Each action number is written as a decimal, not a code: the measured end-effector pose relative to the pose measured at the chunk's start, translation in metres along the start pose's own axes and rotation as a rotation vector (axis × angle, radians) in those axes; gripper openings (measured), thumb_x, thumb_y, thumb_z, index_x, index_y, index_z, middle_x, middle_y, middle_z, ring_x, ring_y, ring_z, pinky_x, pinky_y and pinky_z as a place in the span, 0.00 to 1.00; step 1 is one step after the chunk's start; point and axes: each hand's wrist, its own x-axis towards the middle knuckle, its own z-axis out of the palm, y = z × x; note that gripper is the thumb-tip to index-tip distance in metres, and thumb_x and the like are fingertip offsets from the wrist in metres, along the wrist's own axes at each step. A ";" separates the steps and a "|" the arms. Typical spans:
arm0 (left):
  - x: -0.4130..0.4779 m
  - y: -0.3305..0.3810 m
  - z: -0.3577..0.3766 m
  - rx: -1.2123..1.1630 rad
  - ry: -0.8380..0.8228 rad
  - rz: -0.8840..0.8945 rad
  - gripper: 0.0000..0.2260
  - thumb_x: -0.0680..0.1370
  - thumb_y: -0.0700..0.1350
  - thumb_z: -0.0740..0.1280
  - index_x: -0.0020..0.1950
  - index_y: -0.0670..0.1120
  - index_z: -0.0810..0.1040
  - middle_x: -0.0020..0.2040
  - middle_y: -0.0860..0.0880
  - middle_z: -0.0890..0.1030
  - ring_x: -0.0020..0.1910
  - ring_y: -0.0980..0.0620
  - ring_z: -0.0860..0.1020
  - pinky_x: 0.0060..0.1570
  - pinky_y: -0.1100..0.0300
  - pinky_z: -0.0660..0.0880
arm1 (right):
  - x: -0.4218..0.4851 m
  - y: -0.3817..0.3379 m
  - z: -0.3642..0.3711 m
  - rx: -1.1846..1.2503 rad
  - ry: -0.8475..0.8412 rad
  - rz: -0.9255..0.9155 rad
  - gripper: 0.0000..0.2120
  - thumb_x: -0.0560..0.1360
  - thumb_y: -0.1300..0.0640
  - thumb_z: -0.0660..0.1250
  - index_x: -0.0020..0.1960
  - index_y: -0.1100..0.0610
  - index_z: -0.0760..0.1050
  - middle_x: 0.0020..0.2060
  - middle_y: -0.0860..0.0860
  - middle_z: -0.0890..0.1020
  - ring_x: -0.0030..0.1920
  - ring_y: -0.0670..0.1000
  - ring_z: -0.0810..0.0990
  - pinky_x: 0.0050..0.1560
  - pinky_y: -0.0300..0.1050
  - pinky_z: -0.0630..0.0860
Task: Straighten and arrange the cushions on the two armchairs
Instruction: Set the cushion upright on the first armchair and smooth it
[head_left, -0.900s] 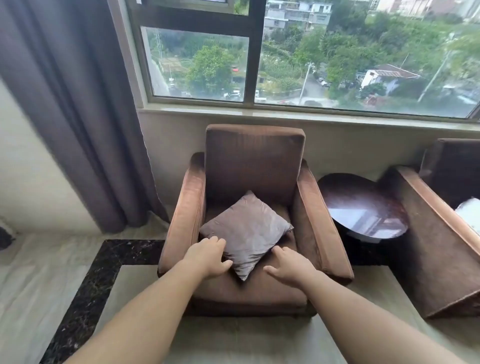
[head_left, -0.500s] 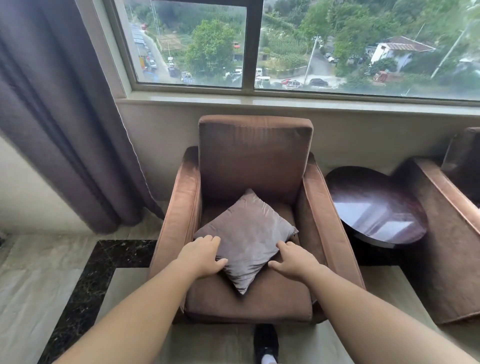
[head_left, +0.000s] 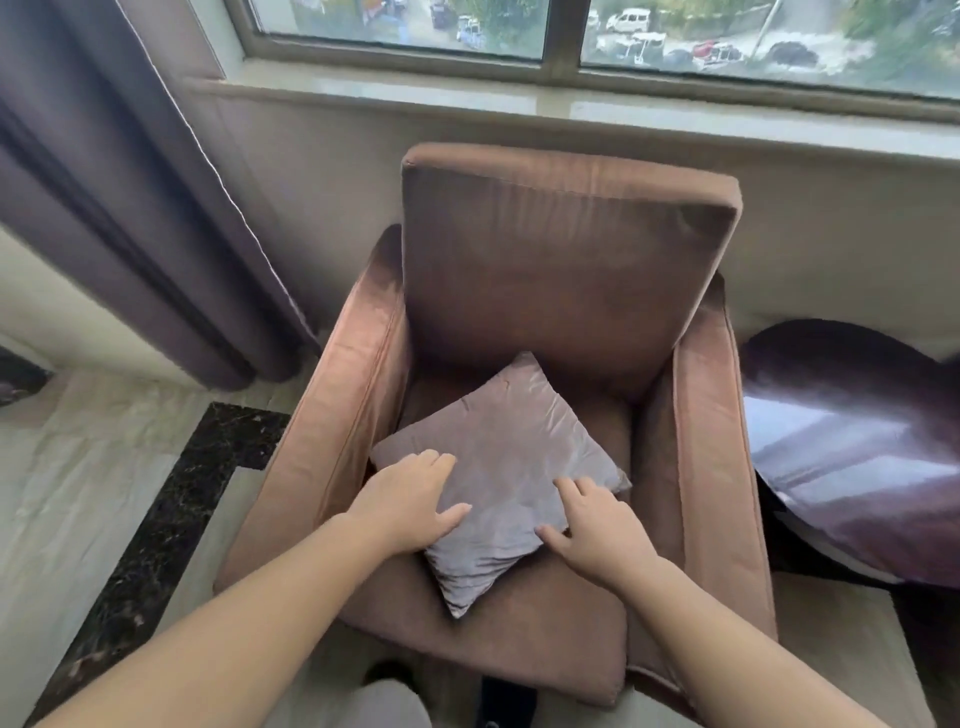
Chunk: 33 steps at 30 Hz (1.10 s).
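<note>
A grey-mauve square cushion (head_left: 511, 467) lies flat and turned like a diamond on the seat of a brown armchair (head_left: 561, 270). My left hand (head_left: 410, 501) rests on the cushion's lower left edge, fingers spread and fairly straight. My right hand (head_left: 597, 525) touches its lower right edge near the right corner, fingers loosely bent, thumb on the fabric. Neither hand visibly grips the cushion. The second armchair is out of view.
A dark round side table (head_left: 852, 447) stands right of the chair. A grey curtain (head_left: 130, 208) hangs at the left. The window sill (head_left: 519, 104) runs behind the chair. The floor has pale tile with a black marble border (head_left: 171, 519).
I have moved closer to the chair and look down more steeply. Both hands slid further onto the cushion's lower edges. The second armchair left the view.
</note>
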 end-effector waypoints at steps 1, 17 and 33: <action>0.012 -0.002 0.011 -0.027 0.016 -0.013 0.29 0.78 0.62 0.61 0.74 0.47 0.65 0.69 0.48 0.73 0.68 0.46 0.72 0.64 0.48 0.72 | 0.014 0.007 0.009 0.013 0.017 -0.011 0.28 0.77 0.38 0.60 0.69 0.55 0.66 0.61 0.52 0.75 0.62 0.56 0.75 0.56 0.52 0.76; 0.134 -0.103 0.298 -0.758 0.209 -0.627 0.49 0.69 0.68 0.68 0.80 0.49 0.50 0.77 0.50 0.56 0.76 0.49 0.60 0.72 0.51 0.64 | 0.212 0.098 0.191 0.196 0.270 -0.004 0.39 0.75 0.40 0.67 0.77 0.61 0.59 0.75 0.61 0.62 0.76 0.60 0.62 0.74 0.59 0.64; 0.176 -0.113 0.338 -1.597 0.488 -0.768 0.37 0.64 0.61 0.78 0.68 0.48 0.74 0.62 0.48 0.83 0.60 0.49 0.82 0.64 0.44 0.76 | 0.343 0.152 0.214 0.534 0.049 0.330 0.53 0.67 0.26 0.67 0.79 0.52 0.50 0.74 0.56 0.66 0.73 0.59 0.66 0.72 0.63 0.66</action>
